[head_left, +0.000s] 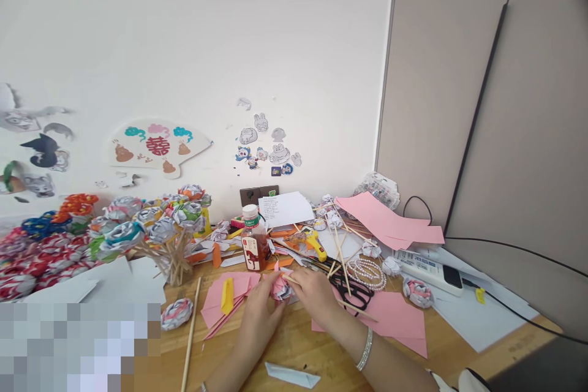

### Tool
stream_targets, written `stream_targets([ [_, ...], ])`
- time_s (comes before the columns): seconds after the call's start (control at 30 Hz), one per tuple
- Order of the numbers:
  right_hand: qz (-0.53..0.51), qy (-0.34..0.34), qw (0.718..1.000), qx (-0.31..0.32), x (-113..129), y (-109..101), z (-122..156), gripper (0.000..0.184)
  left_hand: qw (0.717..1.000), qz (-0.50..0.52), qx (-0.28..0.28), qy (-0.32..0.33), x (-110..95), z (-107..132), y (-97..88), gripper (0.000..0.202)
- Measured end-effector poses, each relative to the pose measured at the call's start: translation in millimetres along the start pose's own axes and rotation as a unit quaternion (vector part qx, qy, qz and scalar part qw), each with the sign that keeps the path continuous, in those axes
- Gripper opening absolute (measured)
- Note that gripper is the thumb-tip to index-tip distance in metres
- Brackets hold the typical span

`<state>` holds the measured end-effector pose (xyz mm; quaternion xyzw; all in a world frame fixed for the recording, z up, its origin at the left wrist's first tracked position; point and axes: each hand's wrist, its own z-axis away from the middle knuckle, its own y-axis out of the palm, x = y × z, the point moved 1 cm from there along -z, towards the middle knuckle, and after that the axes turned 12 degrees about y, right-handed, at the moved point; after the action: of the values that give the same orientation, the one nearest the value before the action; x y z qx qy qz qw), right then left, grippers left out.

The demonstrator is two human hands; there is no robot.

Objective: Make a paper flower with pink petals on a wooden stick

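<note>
My left hand (263, 311) is closed around a pink and white paper flower (280, 289), low over the wooden table. From the other side my right hand (316, 295) grips a thin wooden stick (361, 312), whose near end meets the flower between both hands. The fingers partly hide where the two touch. Beside my left hand lie pink paper sheets (243, 282) with a folded yellow strip (227, 296) on top. A folded white paper strip (293, 375) rests in front of my hands.
A drink bottle (254, 245) stands just behind my hands. Behind them are a yellow glue gun (316, 245), black-framed glasses (351, 294) and bead strings (367, 274). Paper flowers on sticks (160, 229) crowd the left; a power strip (432, 272) lies right. A loose stick (190, 337) lies left.
</note>
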<state>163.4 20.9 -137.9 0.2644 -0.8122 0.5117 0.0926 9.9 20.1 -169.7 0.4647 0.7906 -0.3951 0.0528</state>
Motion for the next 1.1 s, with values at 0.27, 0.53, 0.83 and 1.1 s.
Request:
stream_targets([
  [0.27, -0.153, 0.069, 0.985, 0.031, -4.0, -7.6, -4.9, 0.014, 1.0, -0.006, -0.001, 0.015, 0.7, 0.2, -1.6, 0.044],
  [0.53, -0.303, 0.081, 0.943, 0.108, -12.1, -8.4, -9.9, 0.027, 0.999, -0.005, 0.001, 0.038, -1.8, 0.9, -4.5, 0.045],
  [0.83, -0.435, 0.134, 0.868, 0.197, -18.9, -7.2, -15.4, 0.027, 0.998, 0.012, 0.016, 0.064, -10.3, 0.4, -7.6, 0.042],
  [1.1, -0.448, 0.133, 0.853, 0.232, -21.1, -12.4, -16.3, 0.028, 0.998, 0.045, 0.02, 0.048, -11.2, 1.0, -6.2, 0.043],
])
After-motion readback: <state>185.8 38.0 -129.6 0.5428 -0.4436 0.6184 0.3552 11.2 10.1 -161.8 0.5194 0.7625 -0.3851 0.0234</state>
